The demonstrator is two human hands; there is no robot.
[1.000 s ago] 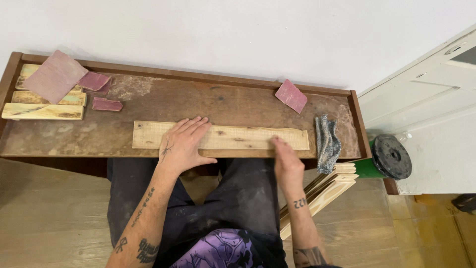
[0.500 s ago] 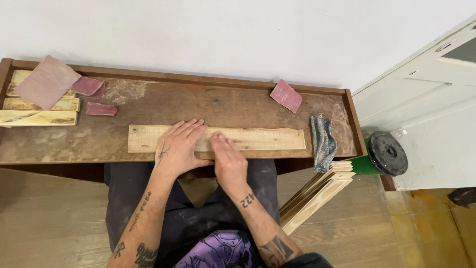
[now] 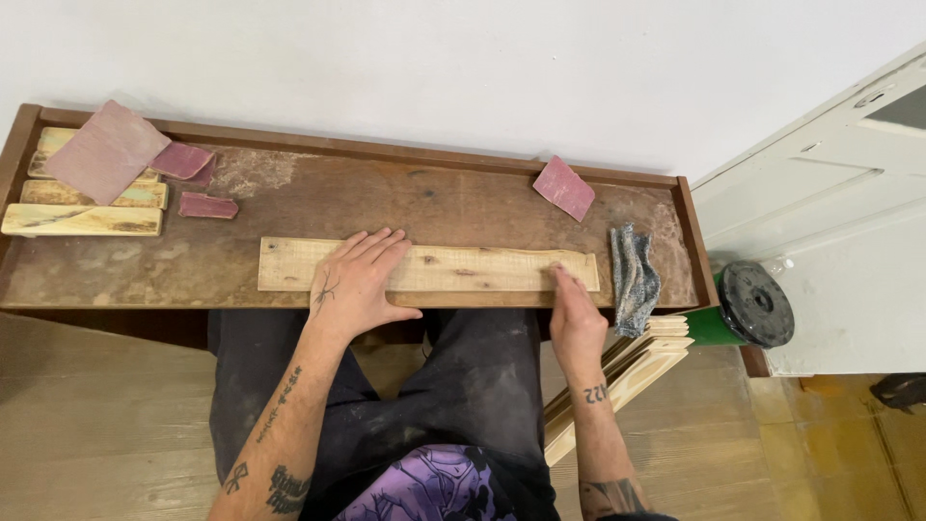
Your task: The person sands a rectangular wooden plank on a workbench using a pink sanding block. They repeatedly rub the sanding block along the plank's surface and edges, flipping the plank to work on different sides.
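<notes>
Flat on the worn brown workbench (image 3: 289, 203) lies a long pale wooden plank (image 3: 463, 268), its long axis running left to right along the near edge of the bench, directly in front of the seated person. The left hand (image 3: 355, 285) rests on the plank left of its middle, palm down with fingers spread, pressing on it rather than grasping it. The right hand (image 3: 574, 314) sits at the plank's right end, fingers bent with the tips on the wood's near edge; whether anything is tucked under those fingers cannot be told. The right end is thus nearest the right hand, with most of the board stretching away from it toward the left.

Just beyond that end lies a crumpled grey cloth (image 3: 635, 278), and farther back a pink sheet of sandpaper (image 3: 565, 187). At the bench's far left sit more sandpaper pieces (image 3: 106, 150) over short wood offcuts (image 3: 82, 219). Below the right end, stacked boards (image 3: 627, 371) lean near a black disc (image 3: 758, 303).
</notes>
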